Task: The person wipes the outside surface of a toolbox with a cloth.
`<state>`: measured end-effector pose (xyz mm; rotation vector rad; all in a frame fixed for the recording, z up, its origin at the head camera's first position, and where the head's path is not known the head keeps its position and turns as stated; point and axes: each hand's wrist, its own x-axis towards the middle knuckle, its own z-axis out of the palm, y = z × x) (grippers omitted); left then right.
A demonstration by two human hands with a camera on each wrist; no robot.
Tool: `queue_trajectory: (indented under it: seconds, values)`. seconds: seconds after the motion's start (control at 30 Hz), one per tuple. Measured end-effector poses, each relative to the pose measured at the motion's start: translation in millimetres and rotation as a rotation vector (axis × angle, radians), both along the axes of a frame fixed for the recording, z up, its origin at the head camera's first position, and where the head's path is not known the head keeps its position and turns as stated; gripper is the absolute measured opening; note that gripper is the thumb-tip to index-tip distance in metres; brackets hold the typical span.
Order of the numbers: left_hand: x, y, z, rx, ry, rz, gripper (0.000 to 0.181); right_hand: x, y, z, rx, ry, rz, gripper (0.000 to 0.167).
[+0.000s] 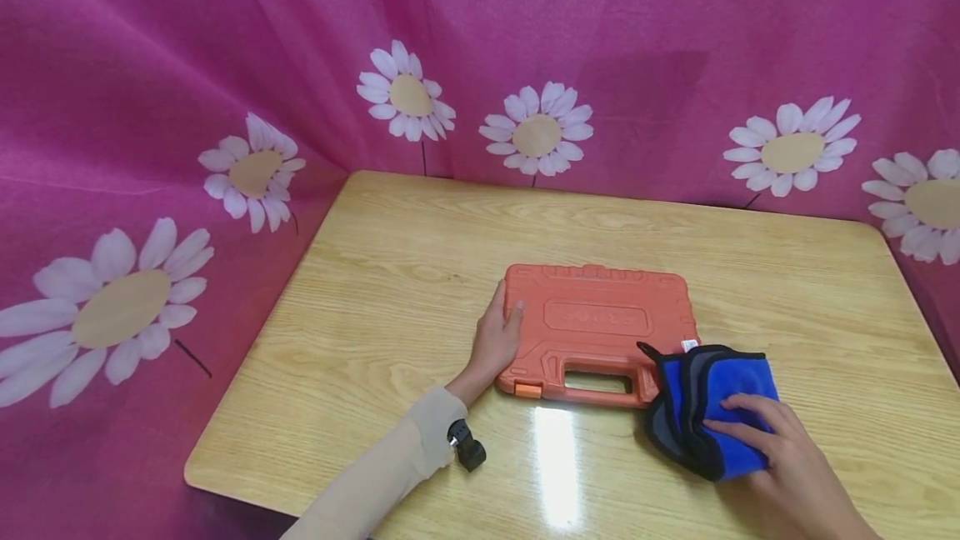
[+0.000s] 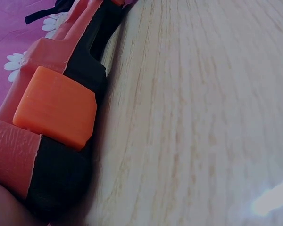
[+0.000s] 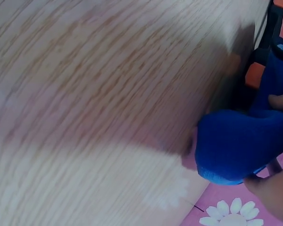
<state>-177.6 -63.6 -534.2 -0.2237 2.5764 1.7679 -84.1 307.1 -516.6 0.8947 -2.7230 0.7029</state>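
A red-orange plastic tool case (image 1: 592,319) lies flat on the table, its carry handle toward me. My left hand (image 1: 497,336) holds the case by its left edge, thumb on the lid. An orange latch (image 2: 56,107) near that corner is down in the left wrist view, beside the case's black lower half. My right hand (image 1: 780,448) grips a folded blue microfiber cloth (image 1: 738,377) with black edging and a grey side. The cloth (image 3: 245,143) is at the case's right front corner, overlapping it in the head view and hiding the right latch there.
The wood-grain table (image 1: 375,273) has rounded corners and extends around the case. A pink curtain (image 1: 615,40) printed with white daisies hangs behind and at the sides. A black strap (image 1: 468,445) sits on my left sleeve cuff. Light glares off the table in front.
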Motion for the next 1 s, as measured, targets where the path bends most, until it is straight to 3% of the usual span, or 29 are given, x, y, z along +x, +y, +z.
queue_trajectory:
  seconds: [0.27,0.47,0.6,0.83,1.0]
  values:
    - [-0.5,0.0,-0.6,0.026,0.003,-0.004,0.062,2.5,6.3,0.3,-0.035,-0.06,-0.043,0.072]
    - [-1.1,-0.4,-1.5,0.011,-0.006,-0.004,0.062,-1.9,13.4,6.4,-0.102,-0.05,-0.079,0.077]
    - [-1.4,-1.3,-2.6,0.003,-0.008,-0.014,0.061,-5.8,19.9,15.5,-0.144,-0.085,-0.171,0.08]
    - [-1.3,-3.3,-1.7,0.04,0.022,-0.032,0.06,-19.9,34.1,31.7,-0.232,-0.028,-0.334,0.051]
    - [-0.3,-3.4,0.2,0.044,0.027,-0.038,0.06,-30.4,45.7,42.8,-0.244,-0.084,-0.447,0.031]
